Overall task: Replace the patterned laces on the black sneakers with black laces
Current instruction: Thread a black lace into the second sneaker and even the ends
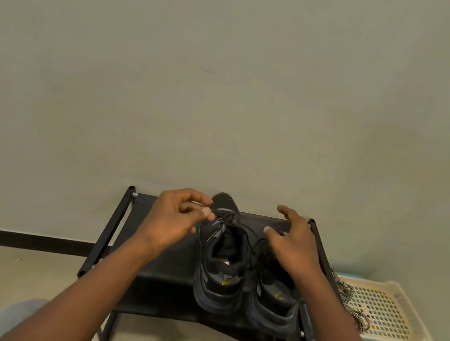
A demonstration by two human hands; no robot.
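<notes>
On the rack (159,264) the sneakers (221,263) lie lengthwise, toes away from you. The black lace (251,236) trails from just right of your left grip (176,219) towards your right grip (295,243). Your left grip curls at it, though you cannot tell if it pinches; your right grip is spread.

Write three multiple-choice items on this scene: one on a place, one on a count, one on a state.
1. The patterned laces lie: A on the floor; B on the cream tray; C over a forearm.
2. How many sneakers stand on the black rack? A one; B two; C three.
3. The left-side sneaker carries: A no lace; B a patterned lace; C a black lace.
Key: B, they drape over the tray's near edge; B, a pair stands side by side; C, dark lace crosses its eyelets.
</notes>
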